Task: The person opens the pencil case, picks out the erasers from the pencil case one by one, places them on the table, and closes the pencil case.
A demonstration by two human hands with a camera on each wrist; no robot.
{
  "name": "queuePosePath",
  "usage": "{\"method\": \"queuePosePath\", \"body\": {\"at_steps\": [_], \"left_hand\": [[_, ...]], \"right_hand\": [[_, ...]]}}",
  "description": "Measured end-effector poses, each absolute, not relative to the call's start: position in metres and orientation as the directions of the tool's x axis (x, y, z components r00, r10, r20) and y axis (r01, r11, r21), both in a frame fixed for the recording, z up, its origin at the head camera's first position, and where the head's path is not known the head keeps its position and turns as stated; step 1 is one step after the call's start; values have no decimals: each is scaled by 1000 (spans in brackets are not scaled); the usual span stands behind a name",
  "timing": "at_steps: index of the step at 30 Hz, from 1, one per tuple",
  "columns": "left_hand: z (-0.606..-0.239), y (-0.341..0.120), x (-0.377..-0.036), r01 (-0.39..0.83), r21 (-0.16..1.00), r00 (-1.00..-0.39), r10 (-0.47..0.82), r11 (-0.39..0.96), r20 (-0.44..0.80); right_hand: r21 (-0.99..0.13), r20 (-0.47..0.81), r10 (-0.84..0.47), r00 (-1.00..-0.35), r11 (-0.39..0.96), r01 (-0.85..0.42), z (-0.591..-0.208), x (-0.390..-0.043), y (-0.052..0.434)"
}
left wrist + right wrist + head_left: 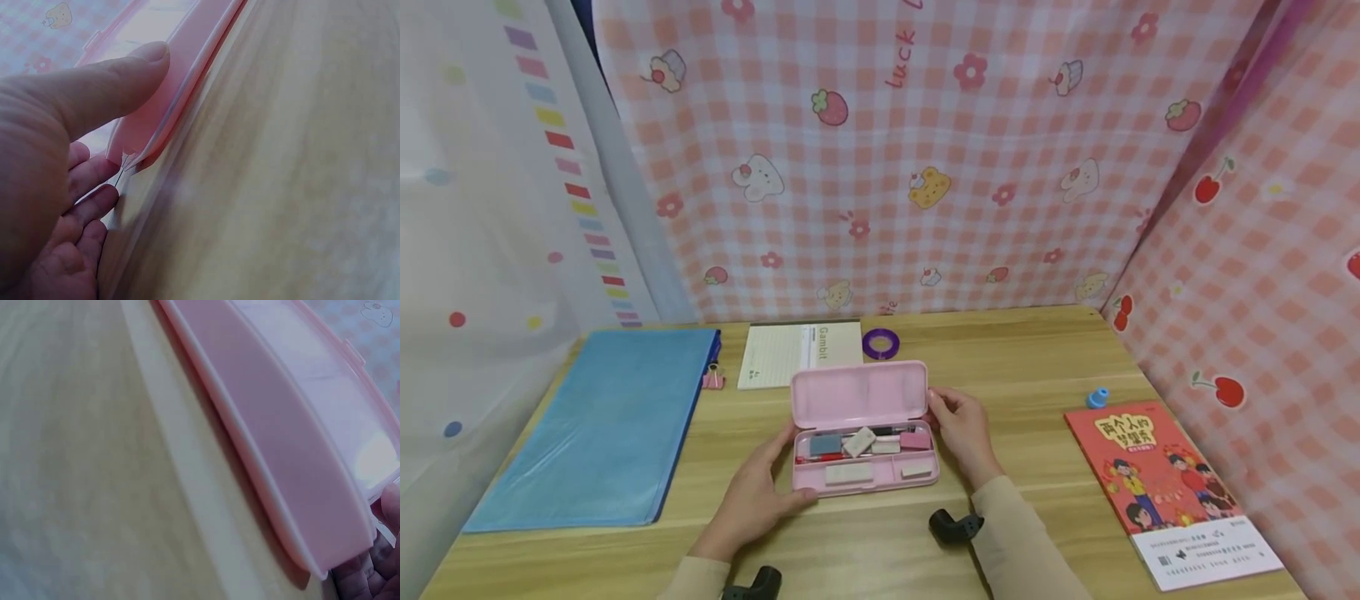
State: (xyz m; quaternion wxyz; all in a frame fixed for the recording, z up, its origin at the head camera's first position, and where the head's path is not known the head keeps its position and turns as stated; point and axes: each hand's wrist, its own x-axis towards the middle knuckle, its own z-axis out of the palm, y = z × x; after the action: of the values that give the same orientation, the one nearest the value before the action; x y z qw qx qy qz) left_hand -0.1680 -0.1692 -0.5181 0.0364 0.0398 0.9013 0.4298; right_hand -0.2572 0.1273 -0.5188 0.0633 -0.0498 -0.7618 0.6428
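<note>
**Both hands holding a pink pencil case, its lid raised**

Nearest, the left hand is gripping the left end of the pencil case, its thumb lying at the front corner and its fingers running along the side. The right hand is pinching the right edge of the lid near the hinge.

The case is resting mid-surface, between the hands. In its front part, a long white block and a small white block are lying apart. Behind them, a blue block, a tilted white block and a pink block, apparently erasers, are sitting among pens.

Opening appears done, with the contents showing; the lid is not yet down, and whether any item is left to move, one cannot tell.

Further out, a blue folder is lying to the left and a red book to the right, a blue cap-like piece standing just beyond it. Behind the case, a notebook and purple tape are lying before a checked cloth.
</note>
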Motion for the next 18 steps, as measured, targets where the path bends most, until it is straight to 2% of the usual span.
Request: {"method": "queuePosePath", "body": {"at_steps": [13, 18], "left_hand": [[-517, -170, -168, 35, 786, -994, 102, 618, -35], [-516, -170, -167, 29, 782, -995, 94, 623, -38]], "right_hand": [[-983, -3, 164, -986, 182, 33, -520, -257, 128], [-985, 40, 124, -991, 173, -19, -521, -254, 132]]}}
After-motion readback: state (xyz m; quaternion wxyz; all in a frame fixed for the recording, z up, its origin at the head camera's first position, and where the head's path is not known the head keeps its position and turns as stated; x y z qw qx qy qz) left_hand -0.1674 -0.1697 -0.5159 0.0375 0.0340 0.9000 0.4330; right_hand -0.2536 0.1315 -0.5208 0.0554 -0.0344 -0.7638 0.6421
